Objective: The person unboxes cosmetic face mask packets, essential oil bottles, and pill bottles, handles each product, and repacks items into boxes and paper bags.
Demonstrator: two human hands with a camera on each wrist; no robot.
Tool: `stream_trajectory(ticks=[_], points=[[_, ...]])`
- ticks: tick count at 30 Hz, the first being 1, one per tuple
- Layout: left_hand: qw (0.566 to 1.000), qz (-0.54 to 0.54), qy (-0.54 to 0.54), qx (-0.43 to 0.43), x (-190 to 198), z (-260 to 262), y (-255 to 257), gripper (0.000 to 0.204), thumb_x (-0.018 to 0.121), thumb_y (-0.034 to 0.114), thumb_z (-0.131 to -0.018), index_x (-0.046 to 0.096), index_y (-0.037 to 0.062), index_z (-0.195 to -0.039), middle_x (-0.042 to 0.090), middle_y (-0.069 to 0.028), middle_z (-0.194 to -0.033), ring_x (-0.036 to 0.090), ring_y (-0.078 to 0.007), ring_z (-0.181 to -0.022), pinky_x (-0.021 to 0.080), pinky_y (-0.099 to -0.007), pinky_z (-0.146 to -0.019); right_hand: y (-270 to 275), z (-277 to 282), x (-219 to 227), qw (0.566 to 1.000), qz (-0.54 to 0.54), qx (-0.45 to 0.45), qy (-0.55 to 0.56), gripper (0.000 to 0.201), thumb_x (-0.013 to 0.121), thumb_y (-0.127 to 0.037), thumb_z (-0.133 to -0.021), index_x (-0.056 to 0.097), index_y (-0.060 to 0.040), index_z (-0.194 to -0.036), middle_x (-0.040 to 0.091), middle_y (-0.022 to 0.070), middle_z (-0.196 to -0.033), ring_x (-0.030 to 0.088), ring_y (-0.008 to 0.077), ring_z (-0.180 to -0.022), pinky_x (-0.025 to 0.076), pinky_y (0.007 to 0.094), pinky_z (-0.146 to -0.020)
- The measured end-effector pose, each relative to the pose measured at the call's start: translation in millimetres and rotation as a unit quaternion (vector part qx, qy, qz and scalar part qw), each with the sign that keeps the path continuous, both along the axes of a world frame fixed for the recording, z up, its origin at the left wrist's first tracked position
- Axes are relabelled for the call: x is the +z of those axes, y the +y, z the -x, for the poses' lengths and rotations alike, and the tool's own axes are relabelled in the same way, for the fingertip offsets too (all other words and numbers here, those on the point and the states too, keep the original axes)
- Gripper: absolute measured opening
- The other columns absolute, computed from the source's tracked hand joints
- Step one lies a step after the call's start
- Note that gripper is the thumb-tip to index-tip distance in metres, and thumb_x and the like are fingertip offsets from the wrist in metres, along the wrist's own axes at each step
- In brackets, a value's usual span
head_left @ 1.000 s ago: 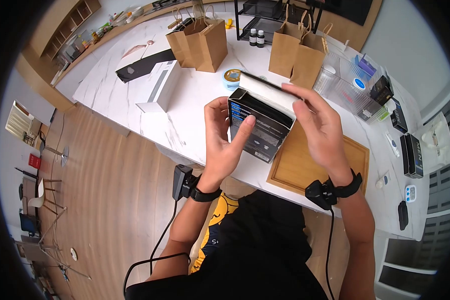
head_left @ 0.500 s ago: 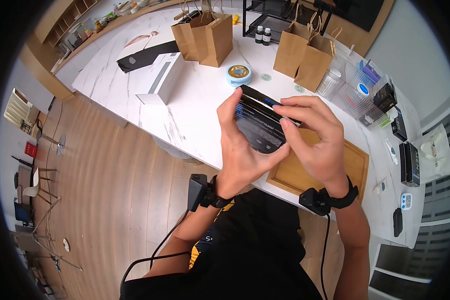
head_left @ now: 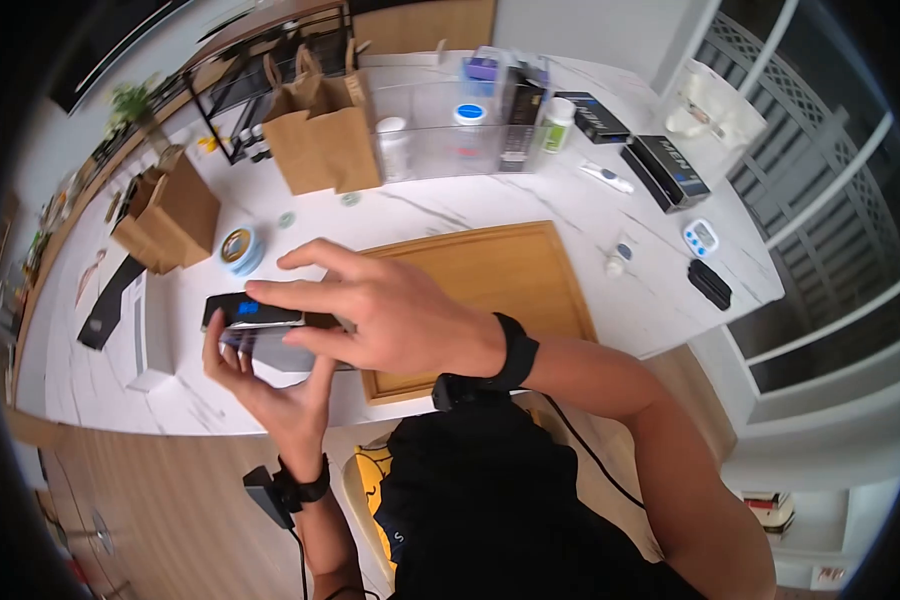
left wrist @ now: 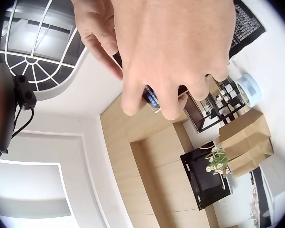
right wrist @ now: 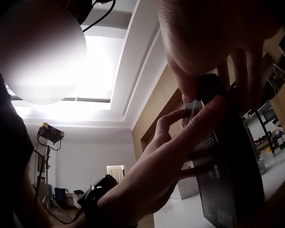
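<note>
A black cardboard box [head_left: 249, 310] with blue print is held up above the table's near side. My left hand [head_left: 275, 400] grips it from below, thumb at one side and fingers at the other. The left wrist view has the back of this hand [left wrist: 173, 47] covering most of the box. My right hand [head_left: 385, 310] lies across the box's top end, thumb on the near edge and a finger on the top; another finger is raised off it. In the right wrist view, its thumb and fingers straddle the top of the box [right wrist: 218, 175].
A wooden board [head_left: 480, 270] lies right of the box. A blue round tin [head_left: 240, 252], paper bags [head_left: 320, 140] and a white box [head_left: 148, 335] stand beyond and to the left. Clear organiser [head_left: 430, 150], black boxes [head_left: 665, 172], a timer [head_left: 700, 237] and a black pouch [head_left: 709, 285] lie rightward.
The open end of the box has been closed over. Both hands have carried the box leftward over the table, turning it, and the head view has swung to the right.
</note>
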State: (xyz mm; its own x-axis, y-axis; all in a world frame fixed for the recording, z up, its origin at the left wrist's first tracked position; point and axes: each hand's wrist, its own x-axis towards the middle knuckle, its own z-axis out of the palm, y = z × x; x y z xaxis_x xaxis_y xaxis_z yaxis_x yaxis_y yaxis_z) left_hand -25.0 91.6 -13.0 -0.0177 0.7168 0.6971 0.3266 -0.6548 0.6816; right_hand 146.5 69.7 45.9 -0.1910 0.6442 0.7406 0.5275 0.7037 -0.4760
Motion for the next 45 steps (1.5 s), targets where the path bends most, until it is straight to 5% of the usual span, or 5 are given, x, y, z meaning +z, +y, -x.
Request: stream_trajectory(ticks=[7,21,31,36,45], points=[[0.990,0.123,-0.047,-0.048,-8.6,0.1,-13.7,0.121,0.092,0.014,-0.066,0.010,0.0051,-0.155,0.032,-0.0190,-0.148,0.043,-0.0308,-0.130,0.034,-0.0440,-0.111,-9.3,-0.6,-23.4,0.982,0.183,0.022,-0.038,0.084,0.068,-0.008,-0.086,0.024,-0.0234,-0.156,0.065,0.0146,-0.101,0.065,0.0380,-0.089,0.052,0.0465,-0.075],[0.945,0.230,-0.173,-0.157,-48.6,51.3,-4.0,0.055,0.069,0.001,-0.092,0.043,0.0005,-0.141,0.056,-0.0122,-0.131,0.057,-0.0203,-0.116,0.047,-0.0360,-0.099,6.6,-0.3,-41.0,0.970,0.226,0.093,0.001,0.040,0.062,-0.008,-0.090,0.043,0.0024,-0.124,0.059,0.0272,-0.111,0.058,0.0472,-0.104,0.048,0.0521,-0.087],[0.834,0.305,-0.373,-0.269,-8.1,8.9,-45.7,0.039,0.058,0.009,-0.100,0.047,0.0004,-0.136,0.061,-0.0126,-0.128,0.061,-0.0207,-0.116,0.052,-0.0380,-0.100,-19.9,-21.8,-11.0,0.906,0.281,0.198,0.246,0.046,0.064,-0.008,-0.096,0.038,-0.0041,-0.134,0.061,0.0081,-0.100,0.064,0.0104,-0.086,0.054,0.0259,-0.068],[0.800,0.281,-0.298,-0.439,6.4,-0.9,-55.2,0.099,0.080,0.036,-0.080,0.023,-0.0039,-0.151,0.051,-0.0139,-0.131,0.056,-0.0253,-0.118,0.048,-0.0433,-0.101,-76.4,-111.0,58.2,0.879,0.342,0.064,0.327,0.046,0.069,-0.013,-0.094,0.044,-0.0050,-0.131,0.069,0.0124,-0.097,0.069,0.0163,-0.075,0.057,0.0267,-0.062],[0.978,0.202,-0.046,-0.024,-55.5,48.2,-3.8,0.033,0.063,0.004,-0.094,0.056,-0.0028,-0.125,0.061,-0.0091,-0.099,0.058,-0.0179,-0.094,0.047,-0.0325,-0.089,-169.6,-414.9,52.5,0.826,0.214,-0.251,0.457,0.031,0.062,-0.017,-0.099,0.056,-0.0017,-0.125,0.065,0.0043,-0.105,0.066,0.0098,-0.075,0.058,0.0181,-0.071]])
